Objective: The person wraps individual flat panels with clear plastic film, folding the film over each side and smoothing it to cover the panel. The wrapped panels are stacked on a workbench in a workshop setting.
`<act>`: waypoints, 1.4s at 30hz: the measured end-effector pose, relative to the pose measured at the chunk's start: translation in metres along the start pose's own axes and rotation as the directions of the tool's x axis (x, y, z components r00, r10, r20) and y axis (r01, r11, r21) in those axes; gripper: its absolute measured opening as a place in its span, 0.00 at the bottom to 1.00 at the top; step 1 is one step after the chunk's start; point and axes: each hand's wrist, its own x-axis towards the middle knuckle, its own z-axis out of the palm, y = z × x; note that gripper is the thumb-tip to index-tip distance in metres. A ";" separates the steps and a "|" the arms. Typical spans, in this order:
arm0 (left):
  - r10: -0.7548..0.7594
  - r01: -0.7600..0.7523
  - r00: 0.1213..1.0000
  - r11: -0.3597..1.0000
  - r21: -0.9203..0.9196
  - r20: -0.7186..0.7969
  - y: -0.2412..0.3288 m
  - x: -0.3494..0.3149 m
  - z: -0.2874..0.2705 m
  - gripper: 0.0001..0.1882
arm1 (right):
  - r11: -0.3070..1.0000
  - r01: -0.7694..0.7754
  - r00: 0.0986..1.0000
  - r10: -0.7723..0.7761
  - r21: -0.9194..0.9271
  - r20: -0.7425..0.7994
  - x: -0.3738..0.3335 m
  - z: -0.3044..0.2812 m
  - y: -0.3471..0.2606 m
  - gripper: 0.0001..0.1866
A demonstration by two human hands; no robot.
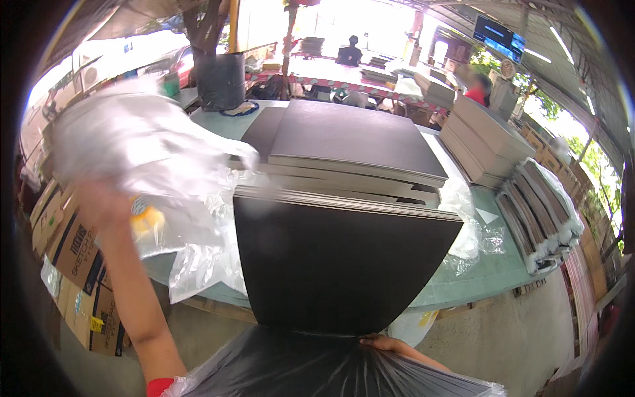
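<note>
A thick stack of black-covered boards [344, 264] stands tilted before me, its pale page edges along the top. Around its lower end is a clear plastic bag [297, 370], stretched toward me. My right hand [377, 342] grips this bag at its mouth, against the boards' lower right; part of the hand is hidden under the plastic. My left hand [102, 198] is raised at the left, blurred by motion, with a crumpled translucent plastic sheet [145, 142] billowing from it. Behind the upright stack lies a larger pile of black-covered boards [357, 135].
The green table [456, 284] carries loose clear plastic [205, 264] and a wrapped bundle [539, 212] at the right. Tall grey board stacks [486, 142] stand behind it. Cardboard cartons [79, 258] are piled at the left. A dark bin [221, 81] and other people are farther back.
</note>
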 end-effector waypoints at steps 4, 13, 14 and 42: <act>-0.380 -0.100 0.657 0.813 0.574 0.652 0.032 -0.106 -0.006 0.13 | 0.925 0.122 0.990 -0.085 -0.360 0.115 0.012 -0.016 0.005 0.27; -0.732 -0.341 -0.536 0.644 0.685 0.421 0.006 -0.251 0.055 0.16 | 0.688 0.598 0.723 -0.684 -0.410 -0.094 -0.103 -0.003 -0.231 0.23; -0.699 -0.227 -0.555 0.649 0.726 0.451 0.003 -0.238 0.063 0.15 | 0.704 0.506 0.797 -0.603 -0.499 -0.043 -0.102 -0.005 -0.236 0.23; -0.673 0.129 -0.161 0.711 0.692 0.722 0.036 -0.253 0.074 0.16 | 0.598 0.570 0.821 -0.446 0.563 -0.358 -0.083 -0.005 -0.238 0.22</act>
